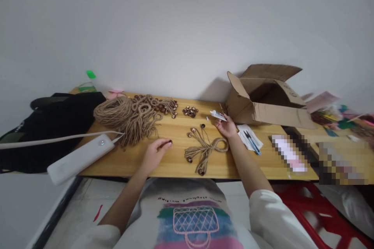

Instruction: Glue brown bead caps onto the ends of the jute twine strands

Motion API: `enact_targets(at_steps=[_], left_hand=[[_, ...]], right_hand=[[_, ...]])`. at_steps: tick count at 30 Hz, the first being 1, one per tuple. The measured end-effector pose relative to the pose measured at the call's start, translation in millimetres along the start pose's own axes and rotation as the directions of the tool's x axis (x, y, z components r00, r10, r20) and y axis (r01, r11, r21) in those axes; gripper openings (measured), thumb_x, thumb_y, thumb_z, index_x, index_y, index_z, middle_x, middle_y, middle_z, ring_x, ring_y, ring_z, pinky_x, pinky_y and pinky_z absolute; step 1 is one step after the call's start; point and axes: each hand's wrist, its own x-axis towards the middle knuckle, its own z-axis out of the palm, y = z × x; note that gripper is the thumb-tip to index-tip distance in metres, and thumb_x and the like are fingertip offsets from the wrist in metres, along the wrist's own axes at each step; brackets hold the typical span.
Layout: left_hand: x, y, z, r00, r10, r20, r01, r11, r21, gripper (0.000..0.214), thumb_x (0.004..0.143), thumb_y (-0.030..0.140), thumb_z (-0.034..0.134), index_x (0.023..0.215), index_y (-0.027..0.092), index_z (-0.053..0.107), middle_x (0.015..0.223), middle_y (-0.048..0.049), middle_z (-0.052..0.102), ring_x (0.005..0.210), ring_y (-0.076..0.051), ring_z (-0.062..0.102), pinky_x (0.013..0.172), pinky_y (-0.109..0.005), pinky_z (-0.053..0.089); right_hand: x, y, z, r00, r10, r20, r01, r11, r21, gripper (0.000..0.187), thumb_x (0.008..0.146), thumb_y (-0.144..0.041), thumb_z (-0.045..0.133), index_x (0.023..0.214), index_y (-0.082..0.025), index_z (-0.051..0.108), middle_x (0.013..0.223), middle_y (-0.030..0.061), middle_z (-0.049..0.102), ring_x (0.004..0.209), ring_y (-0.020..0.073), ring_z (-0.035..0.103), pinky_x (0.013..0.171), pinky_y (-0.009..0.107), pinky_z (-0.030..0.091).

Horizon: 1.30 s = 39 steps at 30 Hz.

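The knotted twine piece [208, 148] lay on the desk [172, 165] between both hands, loop toward two o'clock, brown-tipped strands fanned toward six, nine and twelve, apparently so each end stayed separate. At its nine o'clock, the left hand [154, 153] had thumb and finger together on a small dark bead [170, 141], a pinch suited to so small a thing. At one o'clock, the right hand [227, 127] was wrapped round a white tube [218, 115], nozzle toward ten, probably keeping its tip clear. The bead pile [190, 111] sat at eleven, seemingly for easy reach. Farther out lay the twine heap [131, 118] at ten, snips [251, 142] at three and cardboard box [280, 114] at two.
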Motion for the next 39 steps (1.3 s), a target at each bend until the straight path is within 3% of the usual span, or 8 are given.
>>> enact_targets(at_steps=[6,11,21,26,29,32,34,39], left_hand=[[-23.2,-5.1,7.0,0.967,-0.078,-0.241,0.015,0.968,-0.252,0.042,0.062,0.048,0.072,0.085,0.013,0.068,0.08,-0.0102,0.074,0.077,-0.023,0.072,0.079,-0.036,0.058],[-32.4,-4.6,2.9,0.959,-0.076,-0.272,-0.004,0.959,-0.282,0.038,0.063,0.047,0.072,0.083,0.014,0.066,0.074,-0.0078,0.074,0.071,-0.022,0.072,0.074,-0.034,0.059],[-19.7,30.7,16.2,0.992,-0.103,-0.073,0.077,0.951,-0.3,0.031,0.062,0.039,0.073,0.084,0.017,0.07,0.077,-0.0064,0.074,0.072,-0.02,0.07,0.074,-0.033,0.058],[8.8,68.1,45.6,0.991,0.104,0.087,-0.081,0.97,-0.23,0.028,0.072,0.036,0.068,0.091,0.016,0.073,0.086,-0.0085,0.075,0.072,-0.02,0.07,0.071,-0.03,0.058],[26.2,101.2,54.1,0.908,0.406,0.106,-0.399,0.913,-0.083,0.021,0.078,0.026,0.066,0.096,0.019,0.074,0.083,-0.0055,0.074,0.071,-0.016,0.068,0.07,-0.026,0.057],[40.9,133.8,52.8,0.679,0.725,0.12,-0.732,0.68,0.033,0.02,0.079,0.017,0.064,0.098,0.018,0.071,0.081,-0.0041,0.073,0.071,-0.013,0.066,0.068,-0.023,0.055],[49.3,150.1,49.7,0.584,0.801,0.13,-0.811,0.571,0.127,0.021,0.079,0.013,0.065,0.099,0.017,0.069,0.081,-0.004,0.071,0.073,-0.012,0.065,0.07,-0.023,0.054],[66.1,171.2,44.1,0.518,0.845,0.137,-0.853,0.498,0.155,0.025,0.079,0.009,0.062,0.102,0.017,0.065,0.083,-0.0038,0.068,0.074,-0.011,0.062,0.07,-0.023,0.052]], right_hand=[[-0.8,2.8,4.0,0.999,-0.01,-0.031,0.009,0.999,-0.047,0.026,0.089,-0.025,0.049,0.065,-0.017,0.051,0.049,-0.0037,0.045,0.045,0.0068,0.042,0.044,0.015,0.041],[0.2,4.0,4.2,0.998,-0.039,-0.044,0.036,0.998,-0.06,0.021,0.087,-0.024,0.053,0.066,-0.018,0.051,0.048,-0.0046,0.045,0.044,0.0073,0.042,0.042,0.015,0.041],[1.2,0.5,3.7,0.996,-0.053,-0.065,0.047,0.994,-0.099,0.018,0.083,-0.023,0.055,0.066,-0.017,0.053,0.05,-0.0046,0.05,0.043,0.0058,0.043,0.044,0.015,0.04],[3.0,3.2,6.0,0.989,-0.121,-0.087,0.107,0.983,-0.151,0.01,0.076,-0.023,0.063,0.07,-0.017,0.058,0.059,-0.0037,0.058,0.045,0.0058,0.045,0.043,0.015,0.039],[-1.1,6.5,12.7,0.976,-0.199,-0.084,0.179,0.964,-0.197,0.014,0.072,-0.028,0.07,0.072,-0.017,0.061,0.064,-0.0028,0.061,0.047,0.007,0.045,0.042,0.018,0.038],[-14.4,7.3,24.1,0.956,-0.282,-0.074,0.257,0.935,-0.243,0.022,0.064,-0.033,0.078,0.073,-0.018,0.064,0.066,-0.0024,0.062,0.054,0.0094,0.05,0.048,0.019,0.042],[-28.4,5.0,32.9,0.951,-0.305,-0.045,0.282,0.92,-0.274,0.027,0.06,-0.036,0.081,0.075,-0.018,0.066,0.068,-0.0011,0.062,0.059,0.0106,0.053,0.054,0.02,0.044],[-67.0,-12.5,53.4,0.96,-0.275,0.054,0.277,0.903,-0.328,0.029,0.066,-0.045,0.077,0.079,-0.019,0.071,0.066,0.0,0.06,0.055,0.0104,0.049,0.056,0.023,0.046]])
